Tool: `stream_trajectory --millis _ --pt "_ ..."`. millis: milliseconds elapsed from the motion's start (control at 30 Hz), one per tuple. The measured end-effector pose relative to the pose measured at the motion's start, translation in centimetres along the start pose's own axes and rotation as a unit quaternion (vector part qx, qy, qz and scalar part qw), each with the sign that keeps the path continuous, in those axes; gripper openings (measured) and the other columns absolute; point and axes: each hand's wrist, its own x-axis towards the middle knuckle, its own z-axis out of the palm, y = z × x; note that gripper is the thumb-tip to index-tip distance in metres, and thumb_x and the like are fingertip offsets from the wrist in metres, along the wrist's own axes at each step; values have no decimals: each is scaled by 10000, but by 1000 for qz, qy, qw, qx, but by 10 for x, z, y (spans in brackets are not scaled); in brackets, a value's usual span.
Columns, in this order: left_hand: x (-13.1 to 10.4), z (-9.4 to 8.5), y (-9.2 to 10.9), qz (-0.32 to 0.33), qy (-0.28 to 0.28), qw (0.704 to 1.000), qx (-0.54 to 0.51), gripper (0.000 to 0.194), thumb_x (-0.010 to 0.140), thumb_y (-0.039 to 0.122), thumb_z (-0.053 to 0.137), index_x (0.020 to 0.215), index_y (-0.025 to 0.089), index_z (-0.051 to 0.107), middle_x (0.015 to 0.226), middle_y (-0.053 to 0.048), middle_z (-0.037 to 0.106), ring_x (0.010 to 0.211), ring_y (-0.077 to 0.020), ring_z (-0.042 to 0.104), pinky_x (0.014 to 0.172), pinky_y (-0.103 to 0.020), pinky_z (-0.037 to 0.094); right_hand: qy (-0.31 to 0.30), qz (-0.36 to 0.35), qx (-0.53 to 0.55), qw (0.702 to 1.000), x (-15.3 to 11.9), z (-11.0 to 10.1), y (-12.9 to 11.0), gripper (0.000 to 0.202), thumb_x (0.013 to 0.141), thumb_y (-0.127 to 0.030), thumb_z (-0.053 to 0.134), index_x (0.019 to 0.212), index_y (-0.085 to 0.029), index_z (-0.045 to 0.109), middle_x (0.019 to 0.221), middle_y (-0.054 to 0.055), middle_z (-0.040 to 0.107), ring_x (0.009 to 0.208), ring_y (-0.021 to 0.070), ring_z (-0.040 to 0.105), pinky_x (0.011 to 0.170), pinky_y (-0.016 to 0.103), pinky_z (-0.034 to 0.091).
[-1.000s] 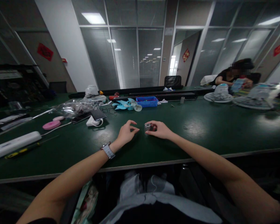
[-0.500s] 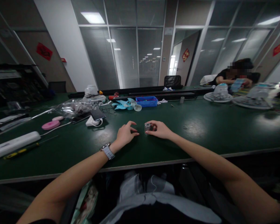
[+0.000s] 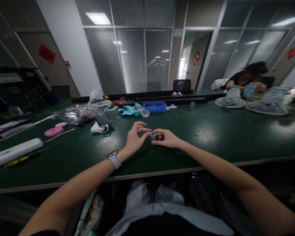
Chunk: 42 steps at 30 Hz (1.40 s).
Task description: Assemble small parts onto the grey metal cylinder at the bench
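A small grey metal cylinder [image 3: 152,138] stands upright on the dark green table [image 3: 186,152], in front of me. My right hand [image 3: 167,138] holds it from the right, with thumb and fingers closed round its side. From the left, my left hand [image 3: 135,136] reaches to the top of the cylinder. Its thumb and index fingertips come close together at the upper rim, while the other fingers are spread. Whether something tiny is between those fingertips is too small to tell.
A blue basket [image 3: 154,107] and light-blue fan blades [image 3: 132,110] lie beyond my hands. On the left are a white power strip [image 3: 16,151], a screwdriver [image 3: 22,160], a pink disc [image 3: 54,131] and a white adapter [image 3: 96,128]. A person [image 3: 245,78] sits at the far right, near fan parts [image 3: 229,102].
My left hand has moved right, its thumb and index finger now at the cylinder's top. The cylinder and my right fingers have shifted slightly left and towards me.
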Motion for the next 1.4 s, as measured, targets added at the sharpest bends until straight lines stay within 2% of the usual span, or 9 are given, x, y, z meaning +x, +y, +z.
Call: stream_trajectory --millis 333,567,800,967,1167,1400 --pt "-1 5 -3 20 -46 999 -20 338 791 262 689 1067 198 505 984 -48 696 914 -178 681 885 -342 492 -5 -18 -27 999 -1 -2 -2 510 730 -424 710 1141 -155 570 907 35 651 648 104 549 615 237 469" --pt "-1 4 -1 36 -25 999 -7 302 813 233 662 1067 187 505 990 -59 696 954 -178 663 886 -338 483 -1 -17 -55 998 -1 -3 -2 508 737 -427 703 1144 -154 572 888 36 644 655 110 546 622 244 464" --pt "0 5 -4 22 -50 998 -17 283 826 260 647 1065 184 516 1039 -72 677 932 -176 670 888 -338 491 1 -23 -51 998 -1 -2 -3 510 738 -419 702 1151 -149 572 885 33 636 649 105 541 613 236 459" --pt "0 6 -5 25 -77 996 -36 167 863 245 587 1015 185 548 1122 -75 625 954 -160 658 892 -311 498 -2 -21 -61 998 -1 -2 -4 492 741 -412 698 1141 -154 575 888 32 634 644 104 538 618 238 459" --pt "-1 7 -11 11 -113 990 -84 181 909 250 512 1082 200 525 1171 -83 603 1019 -174 640 926 -332 483 2 -20 -51 998 0 -2 -4 508 732 -400 706 1152 -143 580 904 38 635 633 95 514 611 233 449" --pt "-1 7 -11 -9 -133 983 -123 236 909 284 519 1124 194 488 1064 -72 673 1000 -181 647 930 -349 462 -3 17 -36 999 2 -1 -5 507 714 -398 718 1130 -124 622 819 21 629 558 69 440 520 204 367"
